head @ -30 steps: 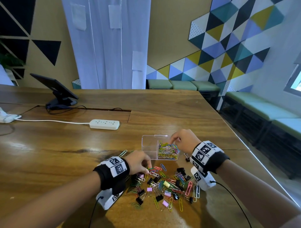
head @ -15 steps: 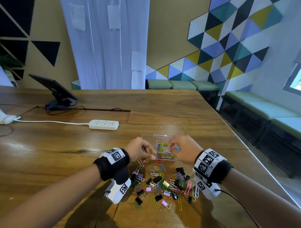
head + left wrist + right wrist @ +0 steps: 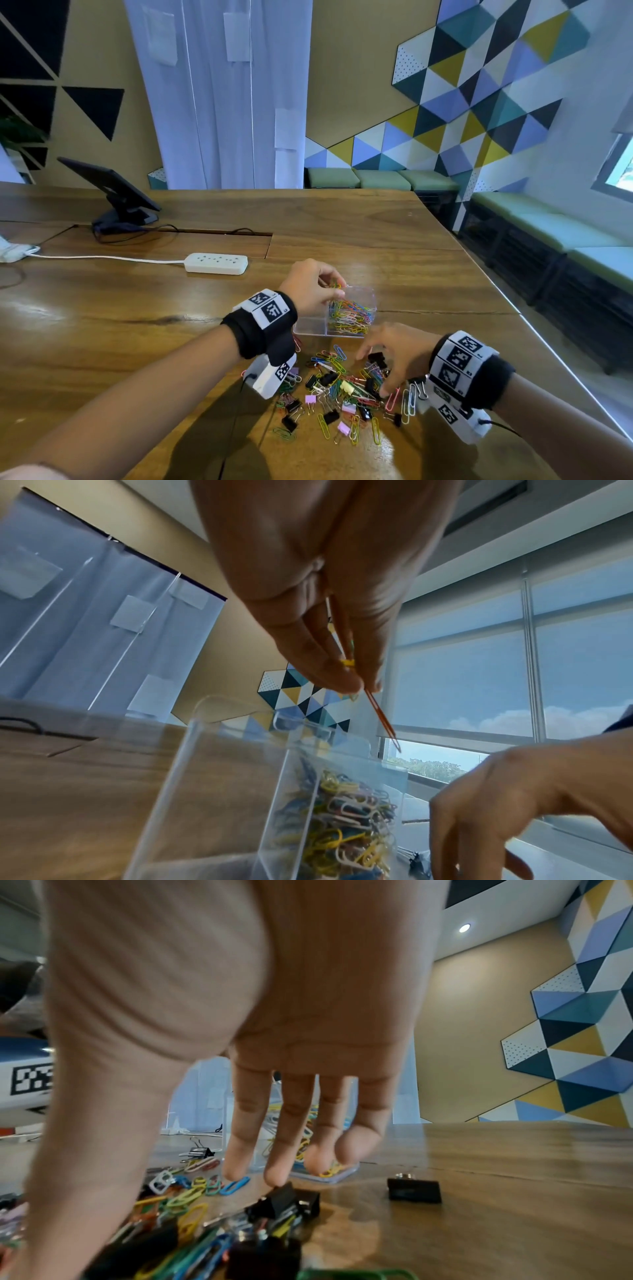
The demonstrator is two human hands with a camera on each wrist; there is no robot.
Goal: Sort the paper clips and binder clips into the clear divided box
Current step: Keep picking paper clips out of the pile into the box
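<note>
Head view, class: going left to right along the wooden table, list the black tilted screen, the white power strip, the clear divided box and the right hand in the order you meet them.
Black tilted screen → white power strip → clear divided box → right hand.

Wooden table (image 3: 342,219) bears clear divided box (image 3: 310,325); scattered clips (image 3: 335,394); power strip (image 3: 216,263); tablet stand (image 3: 120,209).
</note>
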